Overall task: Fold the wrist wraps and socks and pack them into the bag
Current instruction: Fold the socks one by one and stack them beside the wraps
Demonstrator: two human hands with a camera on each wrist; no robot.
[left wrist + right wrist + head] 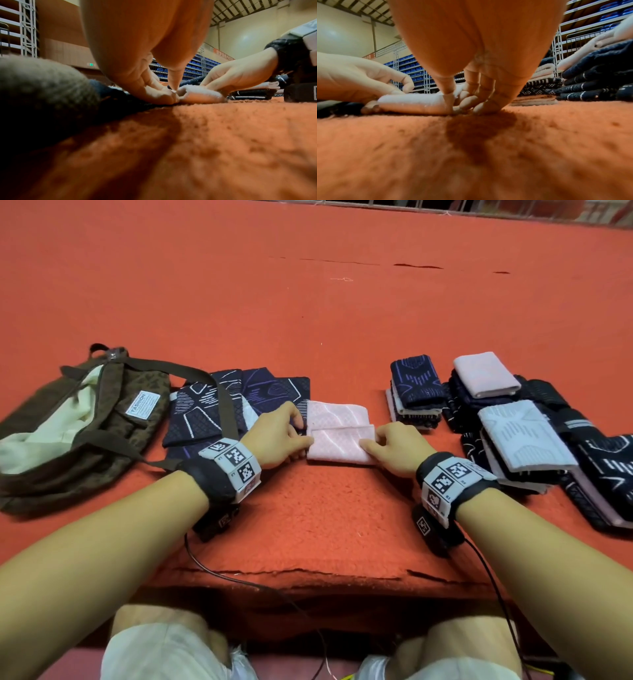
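A pale pink wrist wrap (339, 436) lies on the orange carpet between my hands, its near part folded over the far part. My left hand (305, 436) pinches its left edge, thumb on top. At the right edge my right hand (368, 445) grips the fold, thumb on top and fingers curled beside it. The left wrist view shows the left fingertips (164, 96) closed on the pink wrist wrap (200, 93). In the right wrist view the right thumb presses down on the pink wrist wrap (412, 101). A brown bag (130, 412) lies open at the left.
Dark navy patterned pieces (205, 412) lie flat between the bag and the wrap, under the bag strap. Folded stacks of navy, white and pink pieces (414, 388) (524, 436) stand at the right. The carpet's front edge (291, 573) runs just before my knees.
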